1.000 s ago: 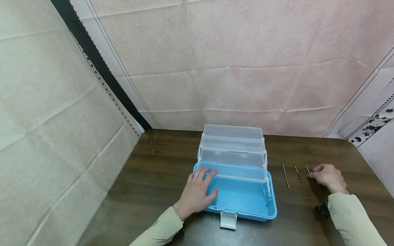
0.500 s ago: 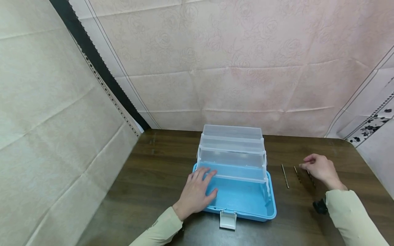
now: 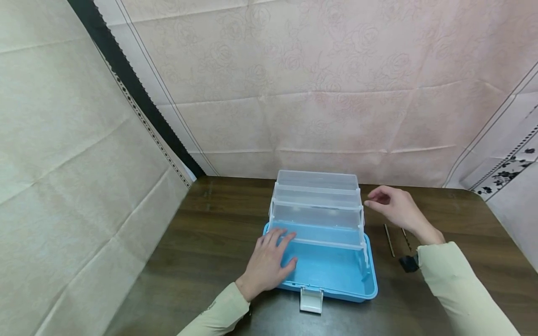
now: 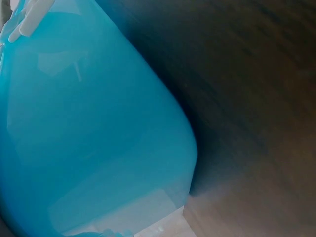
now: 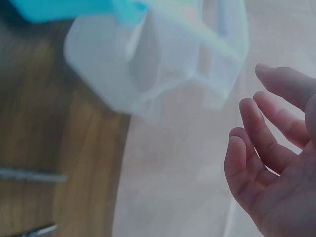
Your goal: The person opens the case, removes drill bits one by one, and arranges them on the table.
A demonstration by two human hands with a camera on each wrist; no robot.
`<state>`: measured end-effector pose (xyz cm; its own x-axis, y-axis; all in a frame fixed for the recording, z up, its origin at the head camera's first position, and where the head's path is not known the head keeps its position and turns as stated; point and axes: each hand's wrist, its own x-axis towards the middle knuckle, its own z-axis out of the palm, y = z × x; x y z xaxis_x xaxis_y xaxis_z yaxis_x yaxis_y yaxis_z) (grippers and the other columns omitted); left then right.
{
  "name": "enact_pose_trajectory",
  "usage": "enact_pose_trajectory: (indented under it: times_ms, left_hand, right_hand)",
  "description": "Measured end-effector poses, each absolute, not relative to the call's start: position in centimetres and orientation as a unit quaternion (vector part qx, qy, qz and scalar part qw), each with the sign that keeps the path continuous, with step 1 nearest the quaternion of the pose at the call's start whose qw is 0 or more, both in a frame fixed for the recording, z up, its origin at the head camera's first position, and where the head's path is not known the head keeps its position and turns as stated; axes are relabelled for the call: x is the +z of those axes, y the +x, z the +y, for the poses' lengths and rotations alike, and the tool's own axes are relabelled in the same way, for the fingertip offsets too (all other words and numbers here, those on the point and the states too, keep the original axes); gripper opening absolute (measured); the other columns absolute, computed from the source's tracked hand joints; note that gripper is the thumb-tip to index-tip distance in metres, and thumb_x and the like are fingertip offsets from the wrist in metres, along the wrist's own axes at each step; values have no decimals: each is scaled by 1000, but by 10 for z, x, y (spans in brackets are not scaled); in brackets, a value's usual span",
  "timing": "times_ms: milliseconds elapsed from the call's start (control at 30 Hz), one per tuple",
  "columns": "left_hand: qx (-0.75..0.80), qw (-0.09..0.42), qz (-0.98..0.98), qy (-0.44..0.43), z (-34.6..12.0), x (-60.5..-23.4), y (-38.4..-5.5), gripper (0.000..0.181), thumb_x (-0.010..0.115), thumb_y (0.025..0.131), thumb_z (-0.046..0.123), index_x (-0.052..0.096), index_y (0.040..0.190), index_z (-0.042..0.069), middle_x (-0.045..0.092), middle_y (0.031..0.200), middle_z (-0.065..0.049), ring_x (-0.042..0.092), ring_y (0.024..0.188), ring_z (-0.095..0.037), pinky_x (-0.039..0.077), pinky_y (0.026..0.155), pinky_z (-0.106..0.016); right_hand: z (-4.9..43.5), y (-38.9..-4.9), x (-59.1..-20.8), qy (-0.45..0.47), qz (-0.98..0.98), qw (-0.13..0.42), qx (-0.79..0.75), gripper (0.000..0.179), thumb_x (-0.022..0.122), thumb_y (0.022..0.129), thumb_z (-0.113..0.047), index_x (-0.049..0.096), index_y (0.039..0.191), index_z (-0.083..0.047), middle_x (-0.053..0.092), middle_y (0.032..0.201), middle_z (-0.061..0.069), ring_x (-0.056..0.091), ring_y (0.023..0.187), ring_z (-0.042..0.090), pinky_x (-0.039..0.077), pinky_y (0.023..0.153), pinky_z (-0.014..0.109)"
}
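Note:
A blue toolbox [image 3: 328, 266] stands on the table with its stack of clear trays [image 3: 317, 198] raised at the back. My left hand [image 3: 269, 261] rests over the box's left rim, fingers spread and relaxed; the left wrist view shows only the box's blue side [image 4: 98, 113]. My right hand [image 3: 397, 207] hovers beside the trays' right side, apart from them. Seen in the right wrist view, the right hand [image 5: 284, 173] has loosely bent fingers with nothing between them. Two thin drill bits, one longer [image 3: 389, 240] and one shorter [image 3: 406, 239], lie right of the box.
A white latch [image 3: 311, 300] hangs from the box's front edge. The brown wooden table [image 3: 201, 261] runs back to a pale patterned cloth [image 3: 319, 93]. Another such cloth [image 3: 84, 154] hangs at the left.
My right hand has left the rightmost drill bit and moved left and back toward the trays; its wrist now covers where that bit lay. My left hand and the box stay put.

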<state>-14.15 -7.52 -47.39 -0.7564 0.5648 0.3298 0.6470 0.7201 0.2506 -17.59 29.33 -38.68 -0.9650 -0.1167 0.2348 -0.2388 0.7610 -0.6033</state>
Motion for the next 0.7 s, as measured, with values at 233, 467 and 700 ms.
enact_pose_trajectory:
  times_ms: [233, 467, 700]
  left_hand:
    - [-176, 116, -920, -329, -75, -474, -142, 54, 61, 97, 41, 51, 145, 19, 50, 144, -8, 41, 137, -28, 41, 102, -51]
    - [-171, 117, -921, -329, -76, -475, -143, 55, 61, 97, 41, 51, 146, 20, 49, 144, -8, 41, 137, -28, 41, 102, -51]
    - [-169, 117, -921, -330, -76, -476, -143, 55, 61, 97, 42, 50, 146, 20, 49, 144, -8, 40, 137, -28, 41, 102, -51]
  right_hand:
    - [270, -186, -380, 128, -928, 82, 340, 22, 72, 93, -13, 69, 109, 1, 67, 99, 13, 61, 89, 28, 53, 76, 37]
    - [262, -200, -375, 137, -942, 51, 301, 24, 76, 90, -11, 69, 109, 1, 67, 101, 15, 59, 87, 29, 56, 78, 47]
    - [258, -210, -368, 129, -950, 16, 283, 30, 81, 85, -14, 69, 107, 2, 67, 97, 13, 60, 84, 28, 57, 78, 47]
